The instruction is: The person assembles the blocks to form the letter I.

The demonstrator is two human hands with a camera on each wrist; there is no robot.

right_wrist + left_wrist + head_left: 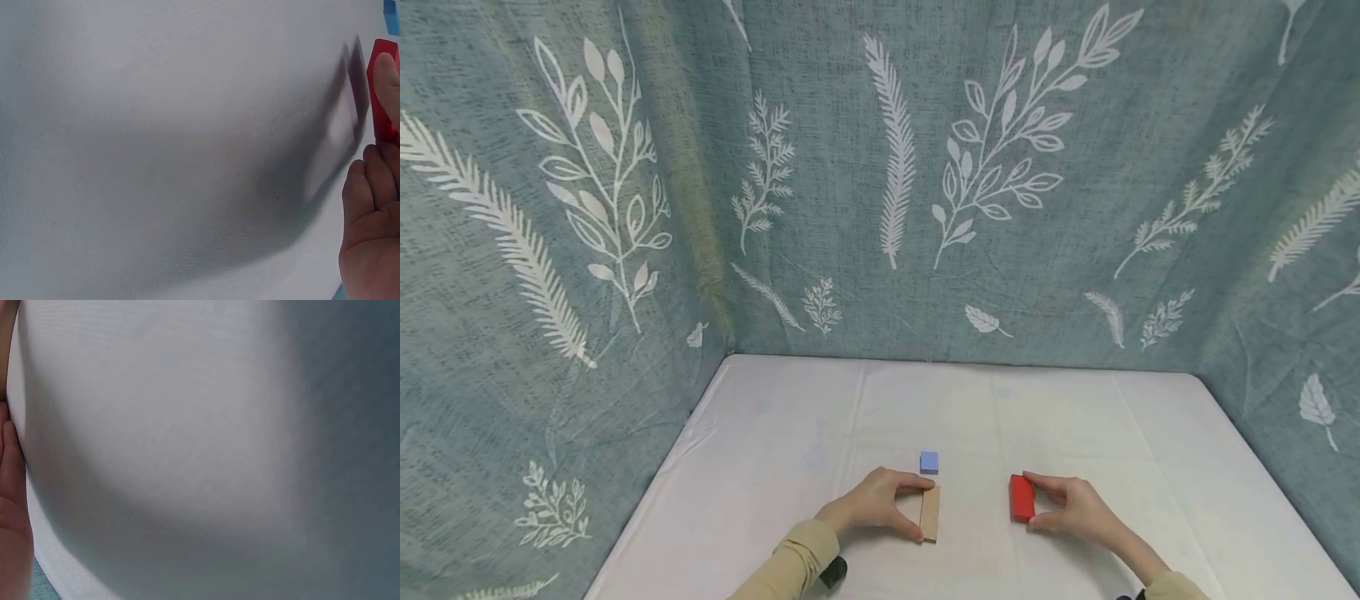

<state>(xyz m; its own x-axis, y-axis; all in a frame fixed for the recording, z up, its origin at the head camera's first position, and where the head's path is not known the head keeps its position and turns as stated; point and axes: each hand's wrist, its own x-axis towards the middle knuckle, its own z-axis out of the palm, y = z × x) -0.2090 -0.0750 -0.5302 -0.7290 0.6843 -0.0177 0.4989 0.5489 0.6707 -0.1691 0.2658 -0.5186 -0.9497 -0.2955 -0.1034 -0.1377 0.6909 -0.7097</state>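
Observation:
In the head view my left hand [874, 502] holds a plain wooden block [930, 513] lengthwise, thumb at its near end and fingers at its far end. To the right, my right hand [1081, 514] pinches a red rectangular block [1022, 498] by its two ends in the same manner. A small blue block [929, 462] sits on the table just beyond the wooden one, close to the left fingertips. The right wrist view has the thumb over the red block [379, 106] at the right edge. Only part of the left hand [12, 506] shows in the left wrist view.
A white cloth covers the table [790, 417]. Green curtains [850, 183] with white leaf prints rise behind it and along both sides. A black wrist device [833, 572] sits by the left sleeve.

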